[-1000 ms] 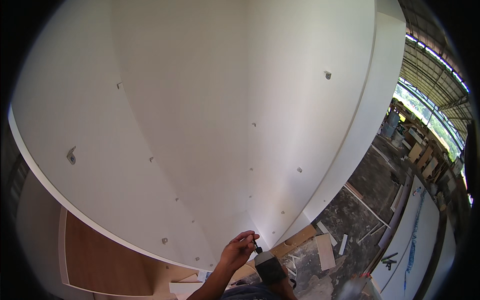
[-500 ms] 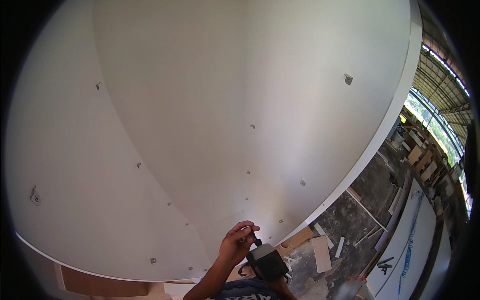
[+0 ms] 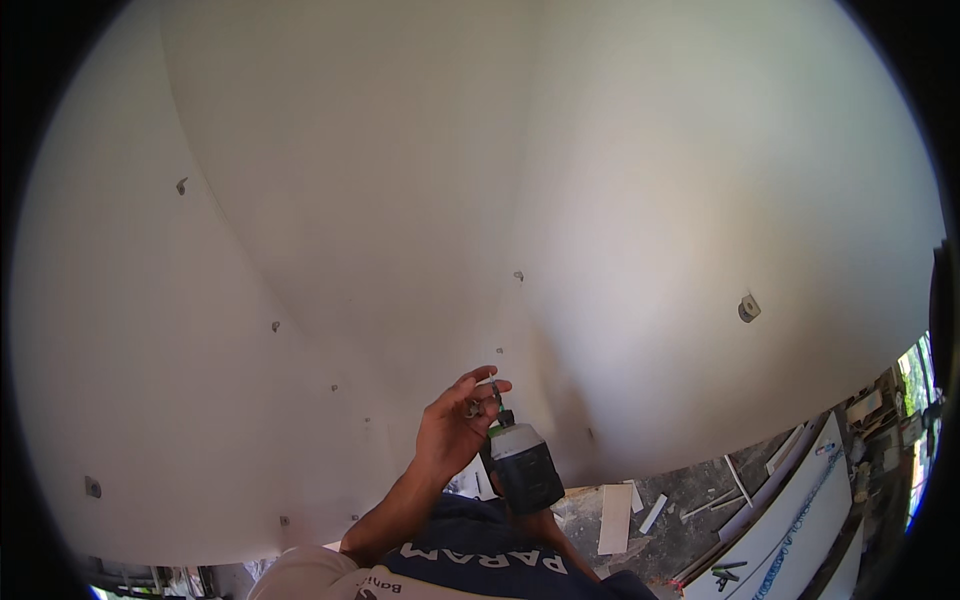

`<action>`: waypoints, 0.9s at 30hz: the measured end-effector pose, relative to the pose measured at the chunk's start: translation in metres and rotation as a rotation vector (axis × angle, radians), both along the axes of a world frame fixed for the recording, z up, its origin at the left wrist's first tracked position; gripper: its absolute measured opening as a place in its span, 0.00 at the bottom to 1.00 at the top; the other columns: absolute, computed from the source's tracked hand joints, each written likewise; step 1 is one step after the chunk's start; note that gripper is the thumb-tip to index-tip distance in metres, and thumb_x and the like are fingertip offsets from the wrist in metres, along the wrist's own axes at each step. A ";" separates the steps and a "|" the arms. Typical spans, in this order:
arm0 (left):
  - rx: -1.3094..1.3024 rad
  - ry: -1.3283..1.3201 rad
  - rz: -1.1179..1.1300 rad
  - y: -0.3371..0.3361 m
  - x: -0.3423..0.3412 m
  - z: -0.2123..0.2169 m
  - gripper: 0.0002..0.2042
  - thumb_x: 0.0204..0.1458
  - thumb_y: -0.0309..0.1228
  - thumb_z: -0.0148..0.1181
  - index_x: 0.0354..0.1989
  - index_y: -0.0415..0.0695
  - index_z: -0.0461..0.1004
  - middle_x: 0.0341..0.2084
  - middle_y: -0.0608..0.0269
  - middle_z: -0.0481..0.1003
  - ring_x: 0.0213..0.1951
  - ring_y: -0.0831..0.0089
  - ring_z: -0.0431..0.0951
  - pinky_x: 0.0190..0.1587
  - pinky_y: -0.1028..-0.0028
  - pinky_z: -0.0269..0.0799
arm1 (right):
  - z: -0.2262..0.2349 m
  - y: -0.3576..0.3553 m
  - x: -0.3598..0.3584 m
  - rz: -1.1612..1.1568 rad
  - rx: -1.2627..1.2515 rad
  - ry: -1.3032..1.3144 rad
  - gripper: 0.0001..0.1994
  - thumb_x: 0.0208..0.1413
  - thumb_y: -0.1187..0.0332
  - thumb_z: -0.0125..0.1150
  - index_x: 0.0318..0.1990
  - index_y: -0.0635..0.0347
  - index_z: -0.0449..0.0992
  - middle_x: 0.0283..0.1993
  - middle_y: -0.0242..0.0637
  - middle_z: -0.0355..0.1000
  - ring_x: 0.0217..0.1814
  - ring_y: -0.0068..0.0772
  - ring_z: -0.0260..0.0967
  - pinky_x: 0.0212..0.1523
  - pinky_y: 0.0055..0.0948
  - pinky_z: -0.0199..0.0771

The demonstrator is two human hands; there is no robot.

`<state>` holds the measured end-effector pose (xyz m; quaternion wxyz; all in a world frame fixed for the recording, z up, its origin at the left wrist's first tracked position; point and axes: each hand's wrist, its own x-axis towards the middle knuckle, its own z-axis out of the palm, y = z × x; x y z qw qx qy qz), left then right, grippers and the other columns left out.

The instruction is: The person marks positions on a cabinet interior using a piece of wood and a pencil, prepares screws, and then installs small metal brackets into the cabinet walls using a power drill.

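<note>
My right hand (image 3: 496, 484), mostly hidden behind the tool, grips a grey and black cordless drill (image 3: 527, 468). Its bit (image 3: 499, 402) points up and away from me. At the bit's tip, the thumb and fingers of my left hand (image 3: 450, 425) close around a thin, shiny metal piece, too small to name for certain. Another bit of metal shows by the curled fingers. Beyond both hands rises a large white panelled cabinet interior (image 3: 400, 200), with small metal corner brackets such as one on the right (image 3: 749, 307) and one at the left (image 3: 182, 186).
At the lower right, the dusty floor (image 3: 700, 478) carries board offcuts (image 3: 614, 520) and strips. A white panel (image 3: 790, 530) there bears a blue coiled hose (image 3: 795, 535) and a dark tool (image 3: 727, 575). Stacked wood (image 3: 865, 405) stands farther right.
My view has shifted toward the right-hand white panel, which now fills more of the picture. Both hands and the drill appear higher, with the drill more upright; the left fingers stay at the bit.
</note>
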<state>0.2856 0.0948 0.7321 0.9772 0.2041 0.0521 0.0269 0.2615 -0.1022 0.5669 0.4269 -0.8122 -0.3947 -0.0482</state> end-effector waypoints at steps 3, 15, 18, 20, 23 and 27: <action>-0.109 0.056 0.046 0.013 0.015 -0.010 0.20 0.54 0.24 0.50 0.56 0.31 0.63 0.51 0.41 0.68 0.48 0.65 0.74 0.52 0.72 0.68 | 0.017 0.008 0.015 -0.043 0.048 0.091 0.15 0.52 0.71 0.62 0.49 0.56 0.75 0.42 0.43 0.73 0.44 0.48 0.69 0.46 0.46 0.67; 0.380 0.097 0.137 0.013 0.054 -0.007 0.12 0.66 0.27 0.42 0.54 0.35 0.62 0.55 0.38 0.71 0.56 0.56 0.75 0.58 0.65 0.72 | 0.109 0.050 0.052 0.171 0.342 0.693 0.28 0.48 0.80 0.60 0.60 0.66 0.63 0.54 0.46 0.70 0.57 0.39 0.69 0.60 0.34 0.67; 0.466 0.006 0.123 0.032 0.062 -0.009 0.14 0.65 0.31 0.48 0.55 0.35 0.65 0.51 0.43 0.74 0.51 0.61 0.78 0.54 0.66 0.76 | 0.136 0.072 0.065 0.223 0.326 0.711 0.34 0.48 0.81 0.62 0.65 0.66 0.58 0.58 0.49 0.68 0.61 0.41 0.68 0.61 0.33 0.66; 0.468 -0.013 0.087 0.055 0.068 -0.024 0.16 0.64 0.32 0.52 0.56 0.35 0.66 0.50 0.45 0.75 0.48 0.65 0.80 0.52 0.68 0.78 | 0.158 0.087 0.076 0.216 0.339 0.722 0.37 0.47 0.81 0.64 0.67 0.66 0.55 0.60 0.50 0.67 0.62 0.42 0.67 0.62 0.33 0.66; 0.499 -0.085 -0.030 0.088 0.079 -0.050 0.19 0.62 0.33 0.57 0.57 0.35 0.67 0.47 0.49 0.76 0.47 0.67 0.80 0.48 0.70 0.79 | 0.177 0.109 0.095 0.148 0.248 0.660 0.41 0.46 0.79 0.69 0.68 0.66 0.53 0.60 0.51 0.66 0.64 0.45 0.66 0.62 0.35 0.67; 0.349 -0.080 -0.047 0.100 0.101 -0.037 0.15 0.60 0.26 0.51 0.53 0.35 0.73 0.38 0.54 0.79 0.35 0.70 0.82 0.39 0.74 0.80 | 0.169 0.144 0.110 -0.003 0.415 0.479 0.36 0.44 0.77 0.73 0.60 0.63 0.59 0.56 0.49 0.68 0.59 0.41 0.69 0.59 0.35 0.71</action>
